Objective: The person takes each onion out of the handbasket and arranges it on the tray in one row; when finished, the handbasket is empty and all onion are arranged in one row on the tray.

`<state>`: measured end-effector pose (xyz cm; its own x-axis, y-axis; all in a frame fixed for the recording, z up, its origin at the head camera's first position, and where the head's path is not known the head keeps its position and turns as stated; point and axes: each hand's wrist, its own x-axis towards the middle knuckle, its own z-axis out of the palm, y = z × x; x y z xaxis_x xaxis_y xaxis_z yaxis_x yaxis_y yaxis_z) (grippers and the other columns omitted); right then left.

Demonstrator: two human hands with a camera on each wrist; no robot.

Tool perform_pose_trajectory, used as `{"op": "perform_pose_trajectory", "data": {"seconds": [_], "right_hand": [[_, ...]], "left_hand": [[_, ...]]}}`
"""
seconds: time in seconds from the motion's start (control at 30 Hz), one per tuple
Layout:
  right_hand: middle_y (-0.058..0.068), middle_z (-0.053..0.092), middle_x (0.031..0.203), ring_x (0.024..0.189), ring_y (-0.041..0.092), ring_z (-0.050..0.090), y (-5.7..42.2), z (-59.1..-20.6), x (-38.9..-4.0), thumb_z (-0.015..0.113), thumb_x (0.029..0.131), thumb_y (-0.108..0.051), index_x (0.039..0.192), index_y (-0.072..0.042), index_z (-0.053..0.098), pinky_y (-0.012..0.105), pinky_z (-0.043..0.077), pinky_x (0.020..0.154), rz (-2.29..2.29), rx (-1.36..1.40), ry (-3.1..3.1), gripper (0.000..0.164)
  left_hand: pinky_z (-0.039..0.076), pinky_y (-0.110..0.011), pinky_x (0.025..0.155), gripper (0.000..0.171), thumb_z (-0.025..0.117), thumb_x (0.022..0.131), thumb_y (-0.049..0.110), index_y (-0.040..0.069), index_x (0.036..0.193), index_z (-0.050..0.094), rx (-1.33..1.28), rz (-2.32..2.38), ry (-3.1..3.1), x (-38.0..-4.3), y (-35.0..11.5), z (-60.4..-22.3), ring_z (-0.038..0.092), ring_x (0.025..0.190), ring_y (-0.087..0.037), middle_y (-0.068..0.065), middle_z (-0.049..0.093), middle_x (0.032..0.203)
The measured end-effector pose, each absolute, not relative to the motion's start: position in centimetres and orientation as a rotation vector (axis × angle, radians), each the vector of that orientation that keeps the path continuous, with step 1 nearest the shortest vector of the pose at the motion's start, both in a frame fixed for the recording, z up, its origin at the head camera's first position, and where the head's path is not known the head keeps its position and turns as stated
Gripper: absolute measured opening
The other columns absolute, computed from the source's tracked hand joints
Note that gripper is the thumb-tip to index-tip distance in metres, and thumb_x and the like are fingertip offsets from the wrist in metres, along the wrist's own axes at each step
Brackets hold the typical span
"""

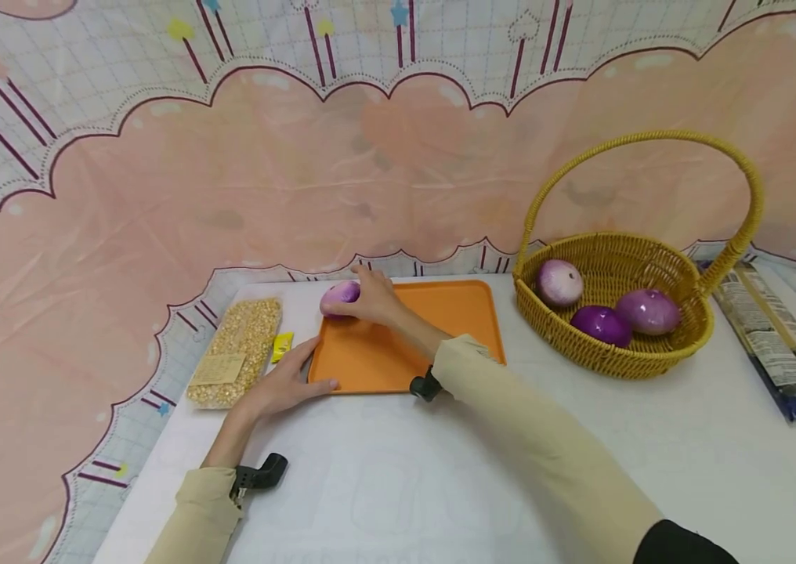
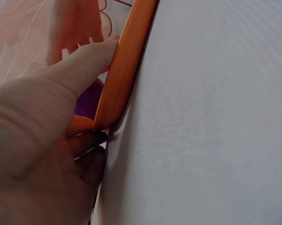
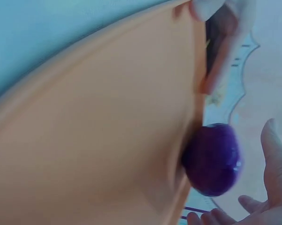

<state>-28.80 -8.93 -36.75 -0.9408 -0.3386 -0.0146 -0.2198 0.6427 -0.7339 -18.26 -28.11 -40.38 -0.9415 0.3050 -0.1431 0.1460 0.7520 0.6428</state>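
A purple onion (image 1: 340,298) lies at the far left corner of the orange tray (image 1: 440,313), against its rim. Around the onion in the head view is my right hand (image 1: 373,299); in the right wrist view the onion (image 3: 213,159) shows apart from that hand's spread fingers (image 3: 277,166). My left hand (image 1: 288,384) holds the tray's near left corner, thumb along the front edge and fingers by the left side. The left wrist view shows the thumb against the tray rim (image 2: 124,70) and the other fingers about the corner.
A yellow wicker basket (image 1: 613,364) with a tall handle stands right of the tray, holding several onions (image 1: 648,312). Left of the tray lie a bag of corn kernels (image 1: 246,333) and a small yellow packet (image 1: 282,346). A dark printed package (image 1: 782,345) lies far right.
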Motion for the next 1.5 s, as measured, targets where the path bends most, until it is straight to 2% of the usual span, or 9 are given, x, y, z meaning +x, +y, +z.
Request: {"op": "perform_pose_trajectory", "data": {"seconds": [0.17,0.53,0.67,0.97,1.5], "right_hand": [[0.012,0.039,0.152,0.141,0.031,0.033,-7.6,-35.6,-28.3,0.073,0.081,-0.049,0.149,-0.01,0.033,0.049,0.033,0.117,-1.17,-0.608,2.692,0.088],[0.016,0.045,0.146,0.136,0.032,0.043,-5.7,-34.5,-27.9,0.072,0.086,-0.039,0.145,-0.009,0.04,0.044,0.042,0.112,-1.395,-0.611,2.518,0.074],[0.014,0.052,0.14,0.132,0.03,0.049,-5.2,-34.4,-27.9,0.072,0.086,-0.037,0.141,-0.011,0.046,0.042,0.043,0.111,-1.449,-0.612,2.5,0.067],[0.014,0.058,0.133,0.125,0.031,0.056,-3.3,-33.7,-27.8,0.071,0.089,-0.028,0.134,-0.007,0.055,0.04,0.05,0.103,-1.547,-0.637,2.435,0.052],[0.01,0.063,0.128,0.115,0.027,0.06,1.6,-31.6,-27.5,0.064,0.094,-0.026,0.127,-0.01,0.062,0.04,0.051,0.1,-1.518,-0.68,2.419,0.037]], "left_hand": [[0.015,-0.059,0.12,0.097,0.071,0.086,0.041,-0.004,0.153,0.017,0.357,0.969,2.715,-18.3,-28.0,-40.2,0.017,0.147,-0.043,-0.025,0.021,0.159],[0.015,-0.059,0.12,0.097,0.07,0.087,0.044,-0.004,0.153,0.017,0.351,0.964,2.706,-18.1,-28.2,-40.3,0.017,0.147,-0.043,-0.025,0.02,0.159],[0.015,-0.058,0.12,0.097,0.07,0.086,0.043,-0.004,0.153,0.017,0.36,0.985,2.704,-18.2,-28.3,-40.3,0.017,0.147,-0.043,-0.026,0.021,0.159],[0.015,-0.058,0.12,0.098,0.07,0.086,0.043,-0.004,0.153,0.017,0.358,0.976,2.71,-18.3,-28.3,-40.4,0.017,0.148,-0.043,-0.025,0.02,0.159],[0.014,-0.057,0.121,0.098,0.071,0.086,0.042,-0.003,0.153,0.016,0.35,0.997,2.706,-18.2,-28.2,-40.5,0.016,0.148,-0.042,-0.025,0.019,0.16]]}}
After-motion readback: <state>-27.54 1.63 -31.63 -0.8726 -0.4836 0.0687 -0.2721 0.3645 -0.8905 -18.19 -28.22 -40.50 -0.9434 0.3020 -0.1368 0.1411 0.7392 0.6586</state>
